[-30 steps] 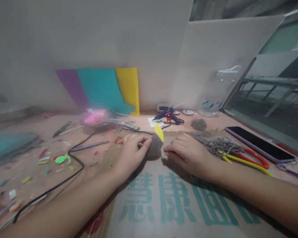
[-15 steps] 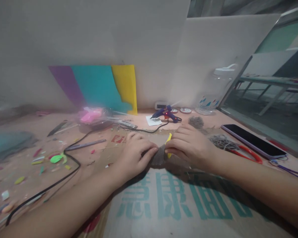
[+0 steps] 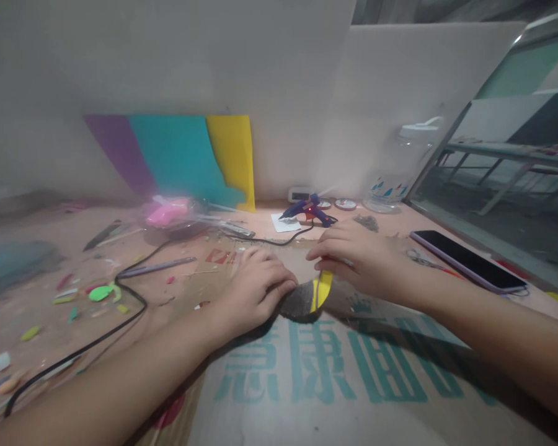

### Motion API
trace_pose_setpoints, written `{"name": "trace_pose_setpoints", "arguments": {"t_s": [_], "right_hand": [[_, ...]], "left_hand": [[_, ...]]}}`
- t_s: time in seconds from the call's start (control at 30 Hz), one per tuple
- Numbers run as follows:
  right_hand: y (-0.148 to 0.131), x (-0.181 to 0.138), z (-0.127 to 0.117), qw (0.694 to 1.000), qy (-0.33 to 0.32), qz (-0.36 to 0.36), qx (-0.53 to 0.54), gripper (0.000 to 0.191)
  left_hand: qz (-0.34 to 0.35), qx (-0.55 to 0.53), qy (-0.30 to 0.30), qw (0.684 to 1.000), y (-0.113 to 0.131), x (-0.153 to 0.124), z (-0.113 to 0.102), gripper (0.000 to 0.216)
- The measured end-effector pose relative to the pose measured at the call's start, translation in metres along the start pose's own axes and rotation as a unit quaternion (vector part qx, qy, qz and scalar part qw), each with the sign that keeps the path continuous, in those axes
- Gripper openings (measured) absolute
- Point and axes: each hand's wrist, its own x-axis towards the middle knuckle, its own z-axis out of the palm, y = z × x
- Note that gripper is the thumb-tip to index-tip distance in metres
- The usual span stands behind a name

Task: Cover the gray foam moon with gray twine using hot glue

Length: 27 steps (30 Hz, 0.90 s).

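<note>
A small rounded yellow piece (image 3: 325,289), its left part covered in grey yarn (image 3: 300,302), rests over the cardboard in front of me. My left hand (image 3: 260,288) grips its grey side, thumb along the upper edge. Across the bare yellow part, a thin grey yarn strand runs up towards my right hand (image 3: 353,257). That hand hovers at the yellow edge with thumb and fingers bent together, seemingly pinching the strand; the fingertips are partly hidden. Beyond the hands lies a blue glue gun (image 3: 308,209) with a red light, its nozzle over a white paper (image 3: 284,223).
Printed cardboard (image 3: 260,421) covers the near table. A phone (image 3: 467,260) lies right, beside partly hidden scissors (image 3: 451,272). A clear bottle (image 3: 390,179) stands behind. A black cord (image 3: 137,319) crosses coloured scraps at left, near a pen (image 3: 160,266). A striped sheet (image 3: 177,158) leans against the wall.
My right hand has lifted slightly off the piece, uncovering its yellow part and the strand. The piece has turned flatter into view. My left hand keeps its hold.
</note>
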Motion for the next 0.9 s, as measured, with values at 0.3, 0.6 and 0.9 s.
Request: {"name": "trace_pose_setpoints", "arguments": {"t_s": [0.3, 0.6, 0.9], "right_hand": [[-0.008, -0.001, 0.012, 0.934, -0.141, 0.252, 0.211, 0.029], [-0.006, -0.009, 0.040, 0.796, 0.054, 0.422, 0.430, 0.036], [0.000, -0.010, 0.043, 0.821, 0.111, 0.393, 0.398, 0.030]], "left_hand": [[0.000, 0.065, 0.050, 0.997, 0.000, -0.001, 0.000, 0.024], [-0.246, -0.281, 0.249, 0.894, -0.014, 0.004, 0.012, 0.047], [-0.273, -0.457, 0.101, 0.840, -0.016, 0.006, 0.010, 0.031]]}}
